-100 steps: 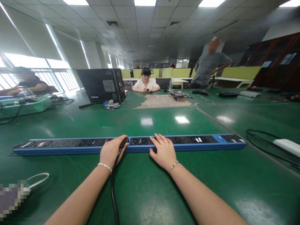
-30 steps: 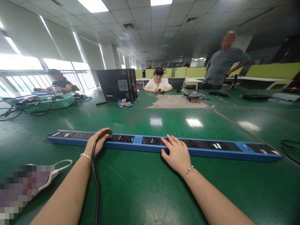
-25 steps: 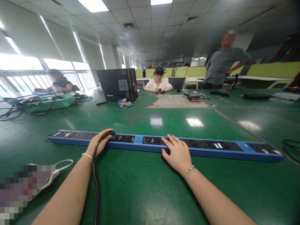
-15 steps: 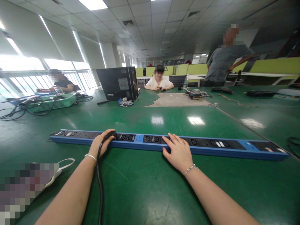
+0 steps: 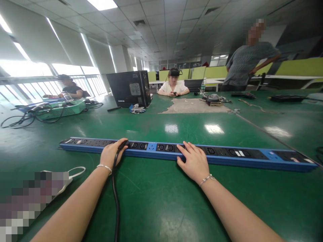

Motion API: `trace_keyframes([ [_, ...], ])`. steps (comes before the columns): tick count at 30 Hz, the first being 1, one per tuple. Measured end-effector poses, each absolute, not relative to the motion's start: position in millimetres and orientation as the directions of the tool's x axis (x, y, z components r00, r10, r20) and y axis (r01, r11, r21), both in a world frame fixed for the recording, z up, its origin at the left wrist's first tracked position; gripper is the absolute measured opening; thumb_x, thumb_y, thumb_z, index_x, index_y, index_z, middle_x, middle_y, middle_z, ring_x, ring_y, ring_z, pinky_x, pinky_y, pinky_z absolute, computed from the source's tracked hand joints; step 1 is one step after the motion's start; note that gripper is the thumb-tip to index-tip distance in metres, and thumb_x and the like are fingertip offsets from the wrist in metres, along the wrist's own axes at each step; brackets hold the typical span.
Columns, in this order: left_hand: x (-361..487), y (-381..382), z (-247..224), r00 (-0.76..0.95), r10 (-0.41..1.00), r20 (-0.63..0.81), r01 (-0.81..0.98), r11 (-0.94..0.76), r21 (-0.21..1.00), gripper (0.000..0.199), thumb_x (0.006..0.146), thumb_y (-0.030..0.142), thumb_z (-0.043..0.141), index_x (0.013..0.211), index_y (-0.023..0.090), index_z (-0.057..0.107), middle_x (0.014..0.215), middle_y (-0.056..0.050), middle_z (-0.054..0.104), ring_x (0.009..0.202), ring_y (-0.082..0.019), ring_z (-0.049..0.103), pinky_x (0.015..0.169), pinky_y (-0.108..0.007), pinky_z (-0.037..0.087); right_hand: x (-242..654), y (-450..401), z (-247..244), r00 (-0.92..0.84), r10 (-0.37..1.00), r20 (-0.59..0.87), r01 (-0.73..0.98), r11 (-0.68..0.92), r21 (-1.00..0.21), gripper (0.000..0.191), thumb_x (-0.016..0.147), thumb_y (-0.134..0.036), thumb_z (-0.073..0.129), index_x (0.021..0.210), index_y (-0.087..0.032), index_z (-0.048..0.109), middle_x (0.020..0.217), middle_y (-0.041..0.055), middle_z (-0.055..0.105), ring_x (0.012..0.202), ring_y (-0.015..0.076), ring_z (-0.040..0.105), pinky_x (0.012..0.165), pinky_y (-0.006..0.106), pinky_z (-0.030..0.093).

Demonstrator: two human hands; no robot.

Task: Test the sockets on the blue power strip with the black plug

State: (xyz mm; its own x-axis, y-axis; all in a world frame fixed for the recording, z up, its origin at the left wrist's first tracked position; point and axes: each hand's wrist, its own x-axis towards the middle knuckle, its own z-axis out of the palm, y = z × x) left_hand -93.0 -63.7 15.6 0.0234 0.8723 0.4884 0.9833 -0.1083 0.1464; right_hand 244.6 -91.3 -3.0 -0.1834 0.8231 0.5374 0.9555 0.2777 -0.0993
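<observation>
A long blue power strip (image 5: 151, 154) with black sockets lies across the green table. My left hand (image 5: 112, 154) is closed on a black plug (image 5: 124, 144) at the strip's left part; its thick black cable (image 5: 116, 195) runs down toward the bottom edge. Whether the plug sits fully in a socket I cannot tell. Right of the middle, my right hand (image 5: 193, 162) rests on the strip with its fingers spread, holding nothing and covering some sockets.
A black computer case (image 5: 128, 89), gloves (image 5: 137, 108) and a green basket (image 5: 63, 109) with cables stand beyond the strip. A blurred item with a white strap (image 5: 78, 169) lies at left. Three people are in the background, one seated opposite (image 5: 173, 88).
The view has shifted slightly, so most things appear a little further right. Both hands keep their places on the plug and the strip.
</observation>
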Motion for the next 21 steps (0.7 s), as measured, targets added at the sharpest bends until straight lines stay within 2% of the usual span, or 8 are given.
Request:
trace_keyframes([
  [6,-87,-67,13,-0.001,0.846,0.534,0.981,-0.104,0.166,0.037,0.085,0.045,0.041,0.113,0.027,0.058,0.088,-0.002,0.072,0.078,-0.02,0.066,0.079,-0.03,0.047,245,-91,-3,-0.19,0.819,0.541,0.957,0.278,-0.085,0.04,0.081,-0.034,0.049,0.12,-0.028,0.058,0.131,0.0052,0.052,0.121,0.022,0.045,0.096,0.038,0.032],
  [12,-86,-63,8,-0.067,0.851,0.521,0.964,-0.078,0.253,0.036,0.084,0.045,0.044,0.112,0.027,0.058,0.094,-0.002,0.071,0.085,-0.021,0.065,0.084,-0.033,0.045,245,-90,-3,-0.189,0.819,0.542,0.959,0.273,-0.078,0.041,0.081,-0.034,0.049,0.121,-0.028,0.057,0.132,0.0051,0.052,0.121,0.0223,0.045,0.096,0.039,0.033],
  [18,-86,-60,3,-0.118,0.821,0.558,0.908,-0.139,0.396,0.032,0.082,0.041,0.051,0.108,0.025,0.061,0.094,-0.002,0.071,0.085,-0.02,0.064,0.089,-0.035,0.044,245,-90,-4,-0.194,0.811,0.552,0.959,0.275,-0.067,0.04,0.081,-0.034,0.049,0.12,-0.028,0.058,0.131,0.0049,0.053,0.12,0.0224,0.045,0.096,0.039,0.033],
  [21,-93,-62,7,-0.299,0.725,0.62,0.829,-0.124,0.545,0.035,0.082,0.044,0.05,0.111,0.026,0.058,0.102,-0.002,0.068,0.092,-0.019,0.062,0.089,-0.034,0.045,245,-90,-4,-0.2,0.803,0.561,0.958,0.28,-0.058,0.04,0.08,-0.033,0.05,0.119,-0.028,0.059,0.13,0.0049,0.053,0.119,0.0228,0.046,0.095,0.039,0.034],
])
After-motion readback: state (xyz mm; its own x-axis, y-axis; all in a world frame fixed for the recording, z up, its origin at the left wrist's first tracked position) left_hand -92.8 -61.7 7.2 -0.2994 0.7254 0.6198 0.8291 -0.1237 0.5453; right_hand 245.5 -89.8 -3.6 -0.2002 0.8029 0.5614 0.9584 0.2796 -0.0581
